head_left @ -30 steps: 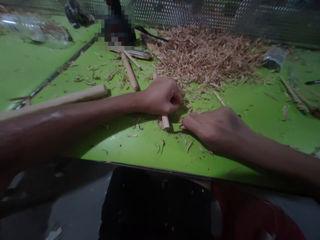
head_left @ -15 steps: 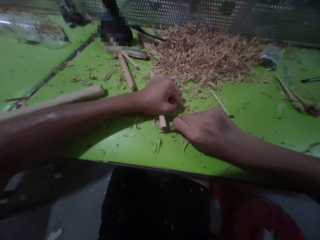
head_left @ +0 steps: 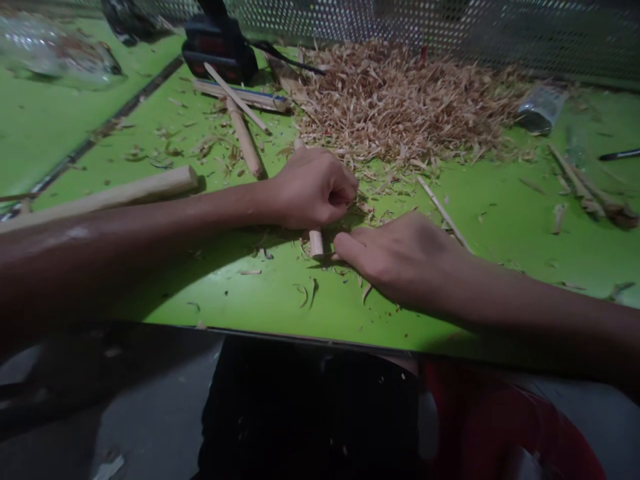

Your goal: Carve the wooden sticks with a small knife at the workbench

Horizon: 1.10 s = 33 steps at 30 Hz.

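My left hand (head_left: pixel 315 187) is closed around a short wooden stick (head_left: pixel 316 244), holding it down on the green tabletop (head_left: pixel 240 293). One end of the stick pokes out below the hand toward me, the other just above it. Close to the near end, my right hand (head_left: pixel 395 250) is pinched shut, palm down. Something thin shows at its fingertips, too dim to name. Curled wood shavings (head_left: pixel 313 291) lie around both hands. Beyond my right hand rests a thin stick (head_left: pixel 443 212).
A large heap of shavings (head_left: pixel 400 107) lies against a perforated metal panel (head_left: pixel 500 40). Left of it are a black battery-like block (head_left: pixel 220 50) and several wooden sticks. A thick wooden rod (head_left: pixel 150 187) lies beyond my left forearm. Clear plastic bottle (head_left: pixel 55 53), far left; plastic cup (head_left: pixel 541 110), right.
My right hand has moved slightly left, nearer the stick's end. The left hand keeps its grip. The whole view has shifted a little, and the black block shows more plainly.
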Each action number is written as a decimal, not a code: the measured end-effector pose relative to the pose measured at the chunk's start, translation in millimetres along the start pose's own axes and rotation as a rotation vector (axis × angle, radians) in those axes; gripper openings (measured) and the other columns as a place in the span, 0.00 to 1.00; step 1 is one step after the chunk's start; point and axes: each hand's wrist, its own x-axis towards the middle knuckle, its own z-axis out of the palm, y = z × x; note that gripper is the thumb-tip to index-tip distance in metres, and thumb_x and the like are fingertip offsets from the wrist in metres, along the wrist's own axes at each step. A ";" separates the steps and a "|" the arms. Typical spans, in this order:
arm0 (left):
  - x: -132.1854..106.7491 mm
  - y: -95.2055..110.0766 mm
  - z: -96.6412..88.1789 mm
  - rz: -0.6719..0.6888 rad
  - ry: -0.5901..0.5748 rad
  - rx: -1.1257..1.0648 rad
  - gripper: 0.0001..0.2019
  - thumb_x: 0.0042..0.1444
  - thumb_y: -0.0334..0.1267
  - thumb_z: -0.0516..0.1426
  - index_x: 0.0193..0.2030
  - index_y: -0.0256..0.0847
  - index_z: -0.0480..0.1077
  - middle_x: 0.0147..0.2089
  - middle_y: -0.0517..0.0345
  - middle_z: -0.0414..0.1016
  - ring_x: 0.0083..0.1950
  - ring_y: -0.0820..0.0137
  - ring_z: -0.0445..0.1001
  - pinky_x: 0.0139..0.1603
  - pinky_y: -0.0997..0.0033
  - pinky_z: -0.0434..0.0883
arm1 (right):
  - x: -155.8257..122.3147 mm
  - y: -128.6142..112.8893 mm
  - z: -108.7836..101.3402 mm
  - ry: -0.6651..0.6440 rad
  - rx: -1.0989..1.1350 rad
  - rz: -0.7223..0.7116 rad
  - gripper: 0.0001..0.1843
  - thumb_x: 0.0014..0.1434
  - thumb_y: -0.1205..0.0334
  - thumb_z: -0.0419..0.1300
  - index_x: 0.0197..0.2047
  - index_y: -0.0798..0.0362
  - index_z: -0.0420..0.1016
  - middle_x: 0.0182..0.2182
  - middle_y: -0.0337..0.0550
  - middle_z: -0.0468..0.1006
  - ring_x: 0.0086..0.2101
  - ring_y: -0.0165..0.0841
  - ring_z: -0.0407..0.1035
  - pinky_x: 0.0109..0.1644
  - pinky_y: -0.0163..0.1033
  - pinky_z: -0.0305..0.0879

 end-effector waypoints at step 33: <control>1.7 0.8 0.2 0.037 0.100 -0.056 0.14 0.38 0.25 0.51 0.14 0.41 0.48 0.18 0.62 0.53 0.22 0.74 0.53 0.28 0.65 0.48 | 14.9 -4.5 -19.3 -0.215 -0.076 0.003 0.15 0.59 0.75 0.50 0.45 0.55 0.72 0.21 0.39 0.75 0.21 0.31 0.62 0.26 0.39 0.44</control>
